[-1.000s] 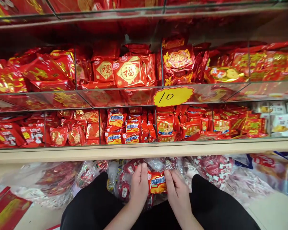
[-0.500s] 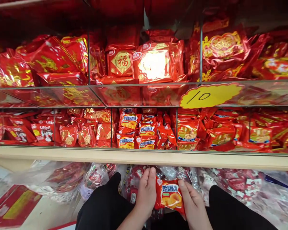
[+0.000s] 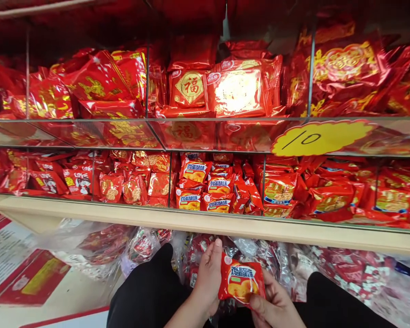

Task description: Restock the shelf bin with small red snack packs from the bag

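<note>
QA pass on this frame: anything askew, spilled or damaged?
Nothing stands out. Both hands, left hand and right hand, hold one intact snack packet, slightly tilted. Packets in the bins lie jumbled, but none spilled.

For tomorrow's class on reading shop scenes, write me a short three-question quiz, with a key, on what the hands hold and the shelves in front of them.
1. True or false: both hands touch the snack packet.
2. What number is written on the yellow price tag?
3. Where do matching packets lie? A) upper shelf bin B) lower shelf bin straight above the hands C) on the floor mat

Key
1. True: the left hand sits at the packet's left edge, and the right hand pinches its lower right corner.
2. 10.
3. B.
</note>
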### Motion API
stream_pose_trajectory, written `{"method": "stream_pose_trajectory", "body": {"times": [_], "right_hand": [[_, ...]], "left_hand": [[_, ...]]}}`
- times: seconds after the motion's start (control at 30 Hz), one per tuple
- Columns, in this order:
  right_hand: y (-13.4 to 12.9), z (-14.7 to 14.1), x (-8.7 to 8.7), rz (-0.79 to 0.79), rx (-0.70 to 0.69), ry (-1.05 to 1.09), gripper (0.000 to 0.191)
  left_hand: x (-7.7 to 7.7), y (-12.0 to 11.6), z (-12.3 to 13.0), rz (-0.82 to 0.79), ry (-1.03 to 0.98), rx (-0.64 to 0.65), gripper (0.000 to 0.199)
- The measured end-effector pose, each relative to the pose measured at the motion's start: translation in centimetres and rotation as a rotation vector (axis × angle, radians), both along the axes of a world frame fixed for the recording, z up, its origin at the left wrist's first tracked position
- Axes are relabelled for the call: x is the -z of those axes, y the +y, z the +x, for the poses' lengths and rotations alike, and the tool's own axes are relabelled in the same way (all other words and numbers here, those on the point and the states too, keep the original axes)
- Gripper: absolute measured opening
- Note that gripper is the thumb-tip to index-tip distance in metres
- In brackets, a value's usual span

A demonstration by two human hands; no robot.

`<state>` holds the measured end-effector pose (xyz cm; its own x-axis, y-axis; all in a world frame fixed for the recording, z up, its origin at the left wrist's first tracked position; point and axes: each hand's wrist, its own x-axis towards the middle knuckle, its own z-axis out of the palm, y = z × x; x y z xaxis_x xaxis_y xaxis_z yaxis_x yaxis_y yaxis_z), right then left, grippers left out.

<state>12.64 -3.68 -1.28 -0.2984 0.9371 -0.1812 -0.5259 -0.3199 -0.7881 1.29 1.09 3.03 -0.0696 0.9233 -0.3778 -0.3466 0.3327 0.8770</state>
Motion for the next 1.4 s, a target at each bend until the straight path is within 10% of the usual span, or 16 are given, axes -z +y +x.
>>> {"method": "stream_pose_trajectory", "body": {"times": [0.6,0.77,0.97,1.2,1.4], "right_hand": [[-0.2,0.1,-1.7,-0.099,0.172,0.027,0.024],[-0.5,0.6,-3.5,0.122,0.093,-0.12,0.051],[-0.4,1.6,-6.2,0.4,0.011,-0.66,0.02],[3.2,3.6,-13.9,0.676,0.614,-1.167,0.036],[8.5,2.9,-17.2,1.042,0.837,-1.854,0.034]], "left_hand": [[-1.0,-0.8,-1.7,0.15,-0.106,0.168,0.04],[-1.8,-0.7,-2.7,0.255,-0.037,0.186,0.038],[-2.2,-1.1,-3.3,0.223,-0.156,0.1,0.037],[-2.5,-0.7,-3.7,0.129,-0.272,0.143,0.026],[-1.8,-1.2,-3.1,0.154,-0.076,0.321,0.017]]}}
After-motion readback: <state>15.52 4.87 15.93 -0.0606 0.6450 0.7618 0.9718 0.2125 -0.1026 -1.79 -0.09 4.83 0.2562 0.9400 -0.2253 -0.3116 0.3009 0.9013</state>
